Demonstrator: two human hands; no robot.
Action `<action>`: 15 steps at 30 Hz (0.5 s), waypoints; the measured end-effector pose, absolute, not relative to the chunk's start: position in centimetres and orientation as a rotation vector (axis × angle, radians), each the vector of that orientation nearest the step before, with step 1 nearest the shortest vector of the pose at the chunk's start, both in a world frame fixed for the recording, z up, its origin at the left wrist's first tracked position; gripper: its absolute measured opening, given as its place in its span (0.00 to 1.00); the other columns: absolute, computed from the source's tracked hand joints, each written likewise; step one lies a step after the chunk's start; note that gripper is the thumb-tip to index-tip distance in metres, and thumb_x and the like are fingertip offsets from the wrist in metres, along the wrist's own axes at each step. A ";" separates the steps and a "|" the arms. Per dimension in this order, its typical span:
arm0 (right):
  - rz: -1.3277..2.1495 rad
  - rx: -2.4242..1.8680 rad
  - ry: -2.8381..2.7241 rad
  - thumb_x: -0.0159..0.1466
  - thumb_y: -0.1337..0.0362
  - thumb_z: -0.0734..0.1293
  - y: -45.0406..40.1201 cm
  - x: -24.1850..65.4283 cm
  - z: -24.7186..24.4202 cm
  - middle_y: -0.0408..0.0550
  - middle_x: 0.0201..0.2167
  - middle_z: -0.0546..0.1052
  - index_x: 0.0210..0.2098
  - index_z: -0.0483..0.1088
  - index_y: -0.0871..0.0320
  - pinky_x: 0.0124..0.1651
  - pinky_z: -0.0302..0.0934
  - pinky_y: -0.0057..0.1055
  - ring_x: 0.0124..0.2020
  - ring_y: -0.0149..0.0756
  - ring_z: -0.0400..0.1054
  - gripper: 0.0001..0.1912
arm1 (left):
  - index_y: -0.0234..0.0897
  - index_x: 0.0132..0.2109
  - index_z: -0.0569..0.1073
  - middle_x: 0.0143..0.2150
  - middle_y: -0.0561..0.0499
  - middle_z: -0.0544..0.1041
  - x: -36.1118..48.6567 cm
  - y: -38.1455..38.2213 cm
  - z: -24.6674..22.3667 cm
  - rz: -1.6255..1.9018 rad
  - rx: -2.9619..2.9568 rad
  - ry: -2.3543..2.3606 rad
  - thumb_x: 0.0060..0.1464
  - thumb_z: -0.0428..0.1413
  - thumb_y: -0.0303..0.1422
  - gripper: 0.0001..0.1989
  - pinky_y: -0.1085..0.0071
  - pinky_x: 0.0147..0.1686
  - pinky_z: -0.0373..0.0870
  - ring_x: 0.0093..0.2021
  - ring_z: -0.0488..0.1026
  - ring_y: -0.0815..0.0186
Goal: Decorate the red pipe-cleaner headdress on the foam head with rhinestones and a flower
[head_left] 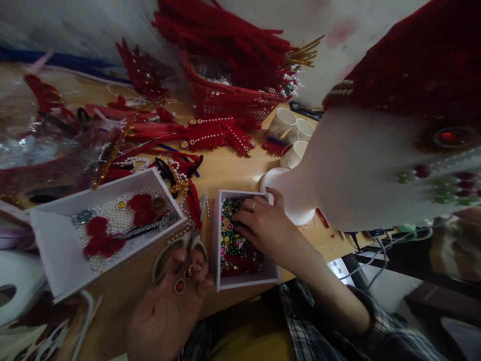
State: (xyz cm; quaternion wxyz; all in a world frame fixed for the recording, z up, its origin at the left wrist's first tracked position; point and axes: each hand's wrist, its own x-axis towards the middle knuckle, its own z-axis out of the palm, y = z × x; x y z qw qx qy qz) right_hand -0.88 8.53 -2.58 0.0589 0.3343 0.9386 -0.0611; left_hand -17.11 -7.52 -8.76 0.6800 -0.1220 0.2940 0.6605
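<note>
My left hand is palm up near the table's front edge, its fingers curled around small jewelled pieces. One of them, a red gem with a beaded rim, lies on the fingers. My right hand, with a ring on one finger, reaches into a white box of green beads, pink and yellow gems and dark red pieces. Its fingertips are down among the beads, and whether they pinch one is hidden. Scissors lie between the boxes, just behind my left hand.
A larger white tray holds pearls, red flowers and tweezers. Behind are a red basket of red stems, pearl-trimmed red pieces and paper cups. A white mannequin head with a red headdress stands at right.
</note>
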 end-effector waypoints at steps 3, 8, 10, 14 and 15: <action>-0.242 0.996 2.825 0.68 0.67 0.67 8.7 -1.0 -2.5 0.46 0.38 0.78 0.39 0.77 0.54 0.60 0.41 0.53 0.44 0.44 0.70 0.06 | 0.39 0.41 0.79 0.38 0.46 0.75 -16.8 -7.2 -7.8 1.505 -0.298 0.732 0.47 0.64 0.37 0.13 0.63 0.38 0.81 0.37 0.75 0.61; -0.321 1.011 2.847 0.70 0.68 0.65 8.9 -0.2 -1.5 0.43 0.37 0.79 0.39 0.76 0.55 0.65 0.38 0.52 0.43 0.39 0.72 0.07 | 0.39 0.39 0.79 0.38 0.46 0.75 -16.6 -6.9 -7.2 1.498 -0.315 0.763 0.48 0.61 0.34 0.10 0.65 0.38 0.80 0.36 0.74 0.63; -0.295 0.999 2.895 0.70 0.70 0.65 9.0 0.1 -1.2 0.43 0.37 0.80 0.39 0.76 0.56 0.65 0.41 0.48 0.43 0.38 0.72 0.07 | 0.39 0.40 0.79 0.38 0.46 0.76 -16.6 -6.8 -7.3 1.504 -0.301 0.741 0.46 0.63 0.35 0.11 0.65 0.37 0.81 0.36 0.75 0.63; -0.210 0.946 2.960 0.69 0.71 0.65 9.2 -0.1 -1.3 0.44 0.36 0.80 0.39 0.76 0.58 0.65 0.46 0.45 0.42 0.38 0.72 0.07 | 0.39 0.40 0.79 0.39 0.47 0.76 -16.5 -6.8 -6.7 1.489 -0.357 0.751 0.48 0.63 0.34 0.10 0.68 0.40 0.80 0.38 0.75 0.64; -0.209 0.931 2.969 0.70 0.70 0.66 9.2 -0.2 -1.5 0.44 0.36 0.79 0.39 0.76 0.58 0.65 0.48 0.44 0.42 0.38 0.72 0.06 | 0.39 0.40 0.79 0.39 0.48 0.76 -16.5 -6.8 -6.5 1.489 -0.359 0.743 0.48 0.63 0.33 0.10 0.68 0.40 0.80 0.37 0.75 0.65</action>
